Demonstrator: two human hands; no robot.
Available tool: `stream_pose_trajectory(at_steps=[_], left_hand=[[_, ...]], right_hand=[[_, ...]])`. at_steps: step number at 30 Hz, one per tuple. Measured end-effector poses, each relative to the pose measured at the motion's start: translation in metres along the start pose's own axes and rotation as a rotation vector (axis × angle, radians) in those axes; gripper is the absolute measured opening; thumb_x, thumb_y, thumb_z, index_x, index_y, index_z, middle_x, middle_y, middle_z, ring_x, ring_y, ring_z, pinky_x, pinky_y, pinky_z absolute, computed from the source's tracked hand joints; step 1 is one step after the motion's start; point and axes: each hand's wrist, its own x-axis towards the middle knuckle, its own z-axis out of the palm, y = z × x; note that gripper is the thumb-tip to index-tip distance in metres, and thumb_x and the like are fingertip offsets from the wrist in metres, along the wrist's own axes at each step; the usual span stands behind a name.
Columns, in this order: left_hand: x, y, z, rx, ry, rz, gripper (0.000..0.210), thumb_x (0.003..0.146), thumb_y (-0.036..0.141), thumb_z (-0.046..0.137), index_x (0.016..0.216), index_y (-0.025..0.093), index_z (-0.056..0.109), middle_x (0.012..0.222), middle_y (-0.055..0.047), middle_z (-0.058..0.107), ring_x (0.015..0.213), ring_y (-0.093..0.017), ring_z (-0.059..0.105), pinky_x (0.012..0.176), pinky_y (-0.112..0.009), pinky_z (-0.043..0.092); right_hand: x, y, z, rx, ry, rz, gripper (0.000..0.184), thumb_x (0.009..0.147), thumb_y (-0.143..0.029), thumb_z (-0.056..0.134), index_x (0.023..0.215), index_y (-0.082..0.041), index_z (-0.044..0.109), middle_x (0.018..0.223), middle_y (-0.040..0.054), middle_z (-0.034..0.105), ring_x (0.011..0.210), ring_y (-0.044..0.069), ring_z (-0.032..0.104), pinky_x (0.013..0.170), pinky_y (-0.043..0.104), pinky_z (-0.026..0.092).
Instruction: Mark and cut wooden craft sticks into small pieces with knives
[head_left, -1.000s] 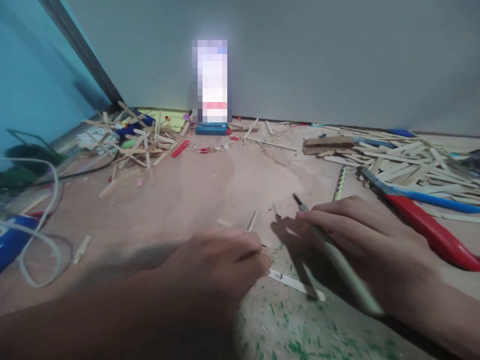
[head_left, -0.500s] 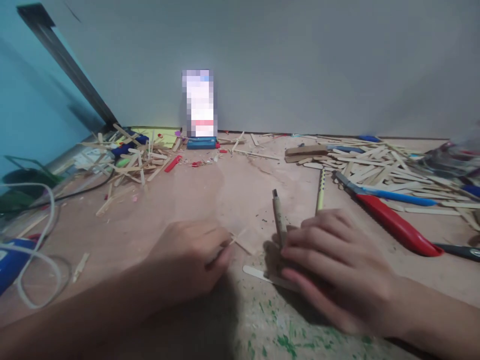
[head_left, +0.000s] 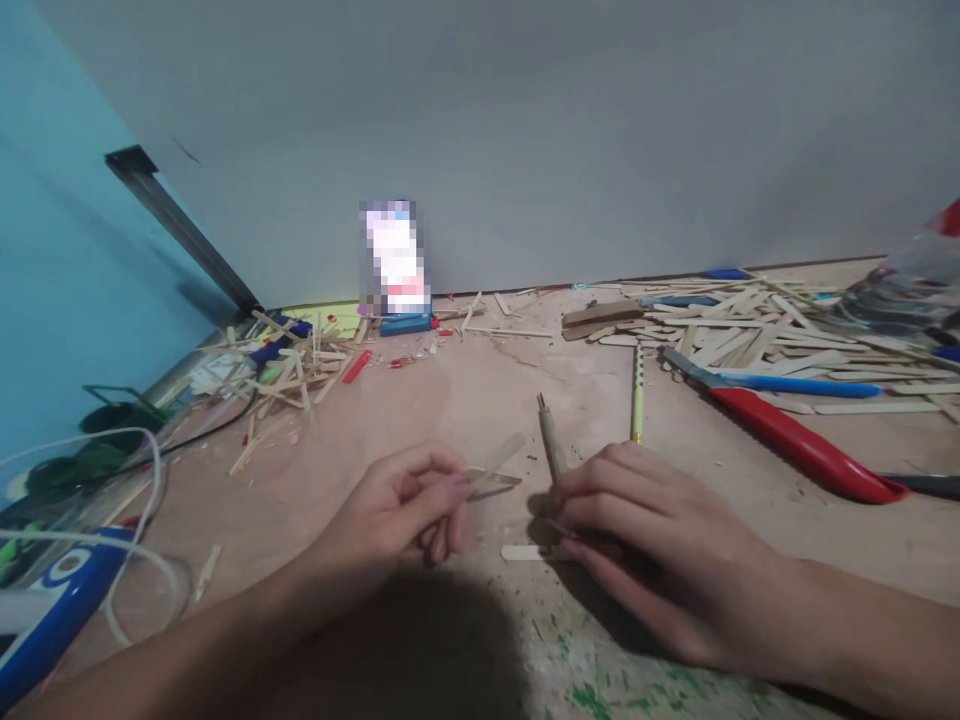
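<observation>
My left hand point(head_left: 416, 510) is closed, pinching thin pale craft sticks point(head_left: 499, 460) between thumb and fingers; they cross each other and point right. My right hand point(head_left: 645, 530) is low over the table, fingers curled around the lower end of a slim tan stick with a dark, split tip point(head_left: 550, 435). Its far end points away from me; its near end is hidden by the fingers. Beneath the right fingertips lies a flat craft stick point(head_left: 523, 552), partly covered. A yellow dotted pencil point(head_left: 638, 390) lies just beyond the right knuckles.
A large pile of craft sticks point(head_left: 757, 340) spreads at the back right, near a red-handled cutting tool point(head_left: 810, 445) and a clear bottle point(head_left: 900, 285). More sticks point(head_left: 292, 370) lie back left. A lit phone point(head_left: 397, 260) leans on the wall. A white cable point(head_left: 161, 470) loops at left.
My left hand has turned and its fingers have shifted, so the sticks show more clearly and point further right. My right hand stays nearly in place. The whole view has tilted slightly.
</observation>
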Motion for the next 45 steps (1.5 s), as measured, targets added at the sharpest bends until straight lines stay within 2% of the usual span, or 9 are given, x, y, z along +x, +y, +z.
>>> stream_pose_trajectory(at_steps=[2,4,7,12,16,20,22,39,45], left_hand=[[0.0,0.003,0.003,-0.075,-0.042,-0.034,0.054,0.093,0.071,0.072,0.088,0.021,0.055,0.058,0.005,0.059,0.047,-0.008,0.046,0.048,-0.019,0.034],[0.0,0.004,0.007,-0.133,-0.09,-0.057,0.057,0.091,0.074,0.074,0.087,0.02,0.057,0.057,0.005,0.059,0.046,-0.007,0.044,0.048,-0.019,0.032],[0.0,0.005,0.01,-0.197,-0.14,-0.077,0.056,0.089,0.071,0.079,0.088,0.019,0.06,0.057,0.004,0.061,0.047,-0.007,0.044,0.048,-0.019,0.031],[-0.001,0.001,0.005,-0.26,-0.147,-0.097,0.052,0.089,0.067,0.081,0.087,0.02,0.06,0.053,0.005,0.059,0.043,-0.008,0.04,0.045,-0.02,0.025],[0.0,-0.004,0.006,-0.275,-0.015,-0.033,0.056,0.086,0.07,0.082,0.085,0.022,0.054,0.052,0.006,0.059,0.041,-0.008,0.041,0.043,-0.019,0.028],[0.002,-0.008,0.012,-0.218,0.217,0.064,0.054,0.087,0.067,0.082,0.095,0.022,0.054,0.069,0.003,0.071,0.049,-0.008,0.052,0.05,-0.019,0.038],[0.002,-0.009,0.015,-0.181,0.273,0.071,0.049,0.09,0.061,0.082,0.098,0.021,0.055,0.075,0.001,0.074,0.053,-0.008,0.056,0.051,-0.02,0.039],[0.003,-0.014,0.013,0.018,0.299,0.097,0.036,0.097,0.05,0.068,0.11,0.017,0.065,0.076,-0.005,0.076,0.06,-0.015,0.069,0.053,-0.023,0.046],[0.004,-0.015,-0.009,0.362,0.398,0.257,0.02,0.105,0.035,0.059,0.109,0.019,0.071,0.095,-0.005,0.077,0.088,-0.02,0.075,0.079,-0.031,0.057]], right_hand=[[0.002,0.002,0.001,0.037,0.097,0.033,0.025,0.103,-0.016,0.065,0.128,-0.017,0.062,0.116,0.0088,0.076,0.103,0.02,0.066,0.09,0.035,0.054],[0.005,0.003,0.001,0.083,0.086,0.078,0.03,0.104,-0.026,0.07,0.131,-0.017,0.062,0.112,0.0091,0.076,0.1,0.021,0.066,0.087,0.034,0.056],[0.008,0.003,0.003,0.129,-0.025,0.09,0.012,0.108,-0.027,0.064,0.115,-0.019,0.069,0.093,0.0063,0.075,0.089,0.021,0.064,0.079,0.033,0.055],[0.009,0.004,0.002,0.109,-0.023,0.116,0.019,0.109,-0.02,0.056,0.095,-0.018,0.069,0.081,0.0047,0.071,0.081,0.019,0.061,0.072,0.031,0.051],[0.009,0.006,-0.001,0.082,0.03,0.139,0.02,0.108,-0.019,0.055,0.096,-0.019,0.071,0.082,0.0052,0.074,0.079,0.019,0.063,0.072,0.032,0.054],[0.011,0.009,-0.002,0.017,0.127,0.222,0.02,0.106,-0.015,0.056,0.093,-0.019,0.072,0.076,0.004,0.07,0.072,0.018,0.064,0.064,0.031,0.052],[0.011,0.011,-0.002,0.001,0.153,0.25,0.02,0.105,-0.016,0.057,0.093,-0.019,0.073,0.075,0.0036,0.069,0.07,0.018,0.065,0.061,0.031,0.051],[0.008,0.01,-0.003,0.025,0.152,0.343,0.02,0.103,-0.025,0.06,0.093,-0.021,0.076,0.075,0.0027,0.073,0.065,0.017,0.068,0.058,0.029,0.052],[0.007,0.009,-0.005,0.027,0.198,0.415,0.021,0.104,-0.027,0.062,0.092,-0.022,0.079,0.079,0.004,0.074,0.071,0.019,0.069,0.063,0.031,0.053]])
